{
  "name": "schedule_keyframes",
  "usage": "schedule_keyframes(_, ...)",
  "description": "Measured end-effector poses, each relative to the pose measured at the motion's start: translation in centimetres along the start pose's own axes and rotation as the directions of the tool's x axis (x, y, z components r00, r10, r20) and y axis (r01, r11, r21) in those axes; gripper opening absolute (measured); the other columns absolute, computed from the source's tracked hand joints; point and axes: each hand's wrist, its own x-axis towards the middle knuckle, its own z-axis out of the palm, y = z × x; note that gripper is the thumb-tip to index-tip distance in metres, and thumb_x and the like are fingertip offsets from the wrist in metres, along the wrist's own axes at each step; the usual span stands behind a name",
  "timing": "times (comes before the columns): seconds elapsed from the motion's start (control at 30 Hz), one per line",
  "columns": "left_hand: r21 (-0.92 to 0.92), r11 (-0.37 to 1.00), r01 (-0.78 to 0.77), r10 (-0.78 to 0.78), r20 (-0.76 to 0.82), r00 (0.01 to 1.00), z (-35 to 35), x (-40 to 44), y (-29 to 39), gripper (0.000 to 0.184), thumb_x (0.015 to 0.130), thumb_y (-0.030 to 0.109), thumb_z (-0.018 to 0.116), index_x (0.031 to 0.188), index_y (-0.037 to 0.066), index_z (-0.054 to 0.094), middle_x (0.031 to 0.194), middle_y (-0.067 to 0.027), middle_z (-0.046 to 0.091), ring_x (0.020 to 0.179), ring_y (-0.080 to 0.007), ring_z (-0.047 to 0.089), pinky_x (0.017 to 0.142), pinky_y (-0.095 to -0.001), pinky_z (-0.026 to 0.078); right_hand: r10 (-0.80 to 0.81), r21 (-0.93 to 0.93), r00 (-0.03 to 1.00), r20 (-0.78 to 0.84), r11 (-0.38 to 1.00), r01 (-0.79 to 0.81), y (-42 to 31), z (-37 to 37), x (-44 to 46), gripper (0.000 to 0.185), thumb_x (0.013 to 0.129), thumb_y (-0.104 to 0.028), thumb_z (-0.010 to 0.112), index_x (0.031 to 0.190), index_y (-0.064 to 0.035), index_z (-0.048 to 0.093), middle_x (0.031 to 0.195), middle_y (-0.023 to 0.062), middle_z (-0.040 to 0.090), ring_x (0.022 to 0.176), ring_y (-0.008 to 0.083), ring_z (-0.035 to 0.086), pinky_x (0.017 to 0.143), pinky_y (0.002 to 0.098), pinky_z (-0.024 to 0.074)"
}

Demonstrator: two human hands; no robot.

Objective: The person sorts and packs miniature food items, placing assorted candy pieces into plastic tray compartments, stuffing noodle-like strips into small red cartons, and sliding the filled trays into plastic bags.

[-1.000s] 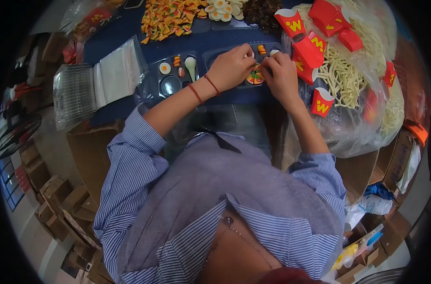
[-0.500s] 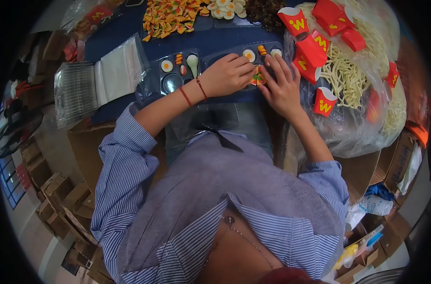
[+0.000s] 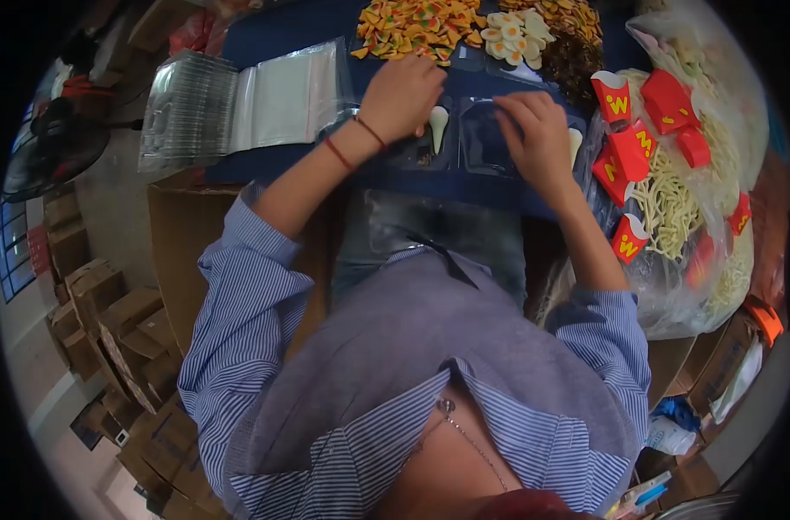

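My left hand [image 3: 402, 97] is over the left clear plastic tray [image 3: 451, 156], its fingers curled and their tips partly hidden. Next to it, in that tray, lies a pale green-white toy spoon [image 3: 439, 128]. My right hand [image 3: 538, 134] reaches over the right clear tray [image 3: 486, 147], fingers stretched and thumb apart, with nothing visible between them. Just beyond that hand is a second pale spoon-like piece [image 3: 575, 146], partly covered. Shine and my hands obscure what else the trays hold.
Behind the trays are piles of orange wedge pieces [image 3: 417, 26], toy fried eggs [image 3: 515, 36] and dark brown pieces [image 3: 577, 65]. Clear bags [image 3: 287, 95] are fanned out at left. At right, red fries cartons [image 3: 629, 149] lie on toy fries [image 3: 668, 204] in a plastic sack.
The view has shifted, so the table appears further right. My hands have moved apart, the left now over the left tray. Small food pieces seen earlier in the right tray no longer show.
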Motion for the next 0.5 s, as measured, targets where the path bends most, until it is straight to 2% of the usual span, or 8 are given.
schedule_keyframes(0.1, 0.018, 1.000, 0.005, -0.005, -0.010, 1.000, 1.9, 2.3, -4.7, 0.019, 0.084, 0.019, 0.065, 0.098, 0.008, 0.063, 0.098, -0.0084, 0.061, 0.094, -0.0281, 0.061, 0.077, -0.0392, 0.051, -0.009, 0.080, 1.000, 0.000, 0.997, 0.009, 1.1, 5.5, 5.8, 0.015, 0.080, -0.015, 0.067, 0.093, -0.0055, 0.068, 0.090, 0.0115, 0.062, 0.087, 0.0303, 0.061, 0.073, 0.0388, 0.0502)
schedule_keyframes(0.23, -0.078, 0.997, -0.018, 0.010, -0.095, 0.995, 3.2, 3.4, -6.4, 0.018, 0.083, 0.020, 0.066, 0.098, 0.010, 0.065, 0.091, -0.0084, 0.064, 0.087, -0.0291, 0.063, 0.073, -0.0391, 0.052, -0.062, -0.072, 0.984, 0.169, 0.995, 0.075, 3.3, 9.2, 8.8, 0.015, 0.080, -0.015, 0.067, 0.092, -0.0059, 0.069, 0.086, 0.0126, 0.064, 0.084, 0.0336, 0.062, 0.073, 0.0404, 0.0511)
schedule_keyframes(0.27, -0.082, 0.997, -0.014, 0.006, -0.102, 0.995, 3.4, 3.3, -6.8, 0.018, 0.083, 0.020, 0.066, 0.098, 0.010, 0.065, 0.091, -0.0084, 0.064, 0.087, -0.0291, 0.063, 0.073, -0.0391, 0.052, 0.000, 0.007, 0.984, 0.178, 1.000, -0.001, 3.8, 9.0, 8.8, 0.015, 0.081, -0.015, 0.066, 0.093, -0.0055, 0.069, 0.084, 0.0113, 0.065, 0.081, 0.0301, 0.064, 0.070, 0.0381, 0.0515)
schedule_keyframes(0.33, -0.420, 0.884, 0.204, -0.220, 0.011, 0.975, 3.0, 2.7, -7.3, 0.021, 0.086, 0.021, 0.067, 0.103, 0.009, 0.066, 0.091, -0.0072, 0.067, 0.081, -0.0227, 0.065, 0.071, -0.0342, 0.053, 0.056, 0.084, 0.977, 0.204, 0.994, -0.075, 4.4, 8.7, 8.8, 0.016, 0.082, -0.014, 0.066, 0.094, -0.0051, 0.069, 0.081, 0.0100, 0.066, 0.078, 0.0266, 0.065, 0.068, 0.0358, 0.0520)
schedule_keyframes(0.37, -0.425, 0.881, 0.210, -0.226, 0.012, 0.974, 2.8, 2.3, -7.4, 0.021, 0.086, 0.021, 0.067, 0.103, 0.009, 0.066, 0.091, -0.0072, 0.067, 0.081, -0.0227, 0.065, 0.071, -0.0342, 0.053, 0.214, 0.332, 0.943, 0.255, 0.896, -0.294, 4.7, 8.5, 8.6, 0.016, 0.083, -0.015, 0.066, 0.095, -0.0050, 0.069, 0.083, 0.0082, 0.067, 0.076, 0.0216, 0.066, 0.066, 0.0327, 0.0515)
schedule_keyframes(0.43, -0.810, 0.444, 0.384, -0.375, 0.221, 0.900, 2.2, 1.6, -7.6, 0.025, 0.090, 0.021, 0.065, 0.110, 0.006, 0.066, 0.095, -0.0058, 0.068, 0.076, -0.0139, 0.064, 0.070, -0.0271, 0.053, 0.380, 0.599, 0.826, 0.417, 0.569, -0.564, 4.3, 7.5, 8.6, 0.019, 0.085, -0.013, 0.065, 0.103, -0.0054, 0.069, 0.088, 0.0034, 0.069, 0.078, 0.0094, 0.065, 0.065, 0.0244, 0.0492)
schedule_keyframes(0.47, -0.810, 0.442, 0.386, -0.380, 0.220, 0.898, 1.9, 1.1, -7.6, 0.025, 0.090, 0.021, 0.065, 0.110, 0.006, 0.066, 0.095, -0.0058, 0.068, 0.076, -0.0139, 0.064, 0.070, -0.0271, 0.053, 0.375, 0.598, 0.826, 0.421, 0.569, -0.564, 4.1, 7.3, 8.4, 0.019, 0.085, -0.013, 0.065, 0.103, -0.0054, 0.069, 0.088, 0.0034, 0.069, 0.078, 0.0094, 0.065, 0.065, 0.0244, 0.0492)
schedule_keyframes(0.5, -0.888, 0.219, 0.404, -0.377, 0.305, 0.875, 1.1, 0.3, -7.2, 0.026, 0.092, 0.021, 0.063, 0.112, 0.004, 0.065, 0.094, -0.0048, 0.067, 0.076, -0.0112, 0.063, 0.070, -0.0248, 0.053, 0.354, 0.662, 0.816, 0.457, 0.477, -0.578, 4.1, 7.2, 8.2, 0.022, 0.086, -0.012, 0.065, 0.106, -0.0039, 0.067, 0.090, 0.0045, 0.069, 0.080, 0.0111, 0.066, 0.068, 0.0247, 0.0501)
